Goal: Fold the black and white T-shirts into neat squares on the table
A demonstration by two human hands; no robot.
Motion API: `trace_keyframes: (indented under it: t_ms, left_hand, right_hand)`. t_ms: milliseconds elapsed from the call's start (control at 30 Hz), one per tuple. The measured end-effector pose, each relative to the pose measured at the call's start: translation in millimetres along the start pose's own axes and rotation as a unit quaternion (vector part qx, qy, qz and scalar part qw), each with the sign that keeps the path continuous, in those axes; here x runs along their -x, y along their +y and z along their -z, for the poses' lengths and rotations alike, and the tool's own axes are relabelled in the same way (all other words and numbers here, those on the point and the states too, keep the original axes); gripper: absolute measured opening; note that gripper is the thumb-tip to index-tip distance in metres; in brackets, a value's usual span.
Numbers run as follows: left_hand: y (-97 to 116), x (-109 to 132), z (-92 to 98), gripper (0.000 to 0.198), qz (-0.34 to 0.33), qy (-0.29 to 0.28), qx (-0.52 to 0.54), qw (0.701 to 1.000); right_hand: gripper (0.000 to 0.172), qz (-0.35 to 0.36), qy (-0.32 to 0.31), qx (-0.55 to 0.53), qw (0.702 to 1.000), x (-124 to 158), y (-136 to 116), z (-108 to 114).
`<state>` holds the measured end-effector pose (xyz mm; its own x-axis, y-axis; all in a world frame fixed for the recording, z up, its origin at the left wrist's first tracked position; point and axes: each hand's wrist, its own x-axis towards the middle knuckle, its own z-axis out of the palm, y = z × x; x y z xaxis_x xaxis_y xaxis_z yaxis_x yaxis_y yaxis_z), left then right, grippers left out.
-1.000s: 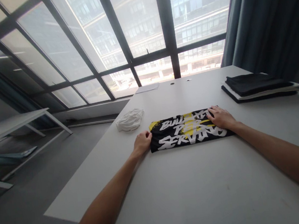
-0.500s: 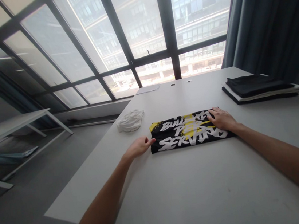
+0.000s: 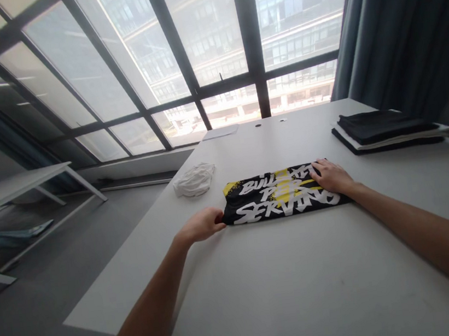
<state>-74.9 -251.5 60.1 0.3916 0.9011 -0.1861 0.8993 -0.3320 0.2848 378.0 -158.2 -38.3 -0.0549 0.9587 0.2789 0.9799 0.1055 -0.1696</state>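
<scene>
A black T-shirt (image 3: 277, 194) with white lettering and yellow splashes lies folded into a flat strip on the white table. At its near left corner my left hand (image 3: 204, 224) pinches the cloth, and that corner is drawn out a little toward the hand. My right hand (image 3: 332, 177) rests flat on the right end of the shirt, fingers spread over the print. Part of the lettering is hidden beneath those fingers.
A crumpled white cloth (image 3: 195, 180) lies left of the shirt. Folded black and white garments (image 3: 387, 127) are stacked at the right. A thin flat sheet (image 3: 220, 132) sits at the far edge of the table (image 3: 297, 279). Another table (image 3: 16, 187) stands left.
My left hand has closed on the shirt's near left corner and pulled it slightly to the left. The right hand has stayed on the right end.
</scene>
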Motion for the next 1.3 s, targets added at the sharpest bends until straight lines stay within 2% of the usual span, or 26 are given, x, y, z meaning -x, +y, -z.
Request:
trace_keyframes:
  t_ms: [100, 167, 200, 233, 300, 367, 400, 433, 533, 600, 667, 767, 833, 900, 1000, 1067, 1167, 1300]
  left_hand:
    - [0.1, 4.7, 2.1, 0.017, 0.004, -0.02, -0.02, 1.0]
    - [-3.4, 5.4, 3.9, 0.022, 0.019, -0.041, -0.02, 0.999]
    - [-4.9, 4.3, 4.2, 0.026, 0.03, -0.031, -0.02, 0.999]
    - [-5.3, 2.0, 3.4, 0.03, 0.043, 0.006, -0.021, 0.999]
    - [-1.2, -7.1, -3.3, 0.037, 0.053, 0.151, -0.018, 0.987]
    - [8.4, -20.7, -17.8, 0.043, 0.017, 0.283, -0.008, 0.959]
    - [13.9, -28.1, -27.0, 0.045, -0.015, 0.303, -0.008, 0.953]
    - [18.7, -35.1, -36.6, 0.049, -0.044, 0.287, -0.015, 0.957]
    - [24.1, -48.6, -59.8, 0.062, -0.056, 0.147, -0.049, 0.986]
    - [20.6, -50.2, -65.2, 0.067, -0.031, 0.08, -0.059, 0.995]
    - [17.2, -49.5, -61.0, 0.069, -0.019, 0.06, -0.06, 0.996]
    - [26.3, -56.2, -43.2, 0.068, -0.02, 0.084, -0.061, 0.994]
    - [45.9, -71.7, -31.8, 0.064, -0.036, 0.118, -0.065, 0.99]
    - [72.5, -95.6, -27.8, 0.059, -0.059, 0.145, -0.068, 0.985]
    - [108.8, -135.3, -41.0, 0.054, -0.083, 0.163, -0.081, 0.98]
    - [121.5, -155.6, -58.3, 0.054, -0.078, 0.173, -0.091, 0.978]
    - [122.0, -170.2, -81.4, 0.055, -0.062, 0.17, -0.096, 0.979]
    - [112.9, -172.0, -90.5, 0.056, -0.068, 0.163, -0.103, 0.979]
  right_hand:
    - [0.054, -0.001, -0.001, -0.001, 1.0, 0.1, -0.2, 0.0]
    - [0.053, 0.0, -0.001, -0.004, 1.0, 0.4, -0.6, 0.6]
    - [0.053, 0.0, -0.001, -0.005, 1.0, 0.5, -0.8, 0.9]
    - [0.053, -0.001, -0.002, -0.005, 1.0, 0.7, -1.0, 1.3]
    - [0.053, -0.004, -0.004, -0.005, 1.0, 0.6, -1.2, 1.8]
    - [0.055, -0.006, -0.005, -0.007, 1.0, 0.2, -1.4, 2.0]
    - [0.055, -0.006, -0.005, -0.007, 1.0, 0.0, -1.4, 1.9]
    - [0.055, -0.006, -0.006, -0.008, 1.0, -0.2, -1.4, 1.9]
    - [0.055, -0.005, -0.013, -0.01, 1.0, 0.5, -1.3, 2.9]
    - [0.055, -0.006, -0.024, -0.009, 1.0, 2.0, -1.6, 5.8]
    - [0.055, -0.008, -0.028, 0.001, 1.0, 3.5, -4.4, 12.0]
    - [0.056, 0.015, 0.018, 0.028, 0.999, 3.5, -20.2, 26.7]
    - [0.056, 0.049, 0.048, 0.023, 0.997, 1.4, -41.5, 35.6]
    - [0.055, 0.085, 0.035, -0.001, 0.996, -1.3, -68.6, 38.4]
    - [0.055, 0.12, -0.001, -0.023, 0.992, -3.4, -105.5, 26.4]
    - [0.056, 0.119, -0.019, -0.029, 0.992, -3.2, -119.3, 11.0]
    - [0.056, 0.112, -0.053, -0.038, 0.992, -2.8, -123.9, -10.1]
    - [0.056, 0.11, -0.074, -0.057, 0.99, -6.9, -117.8, -17.4]
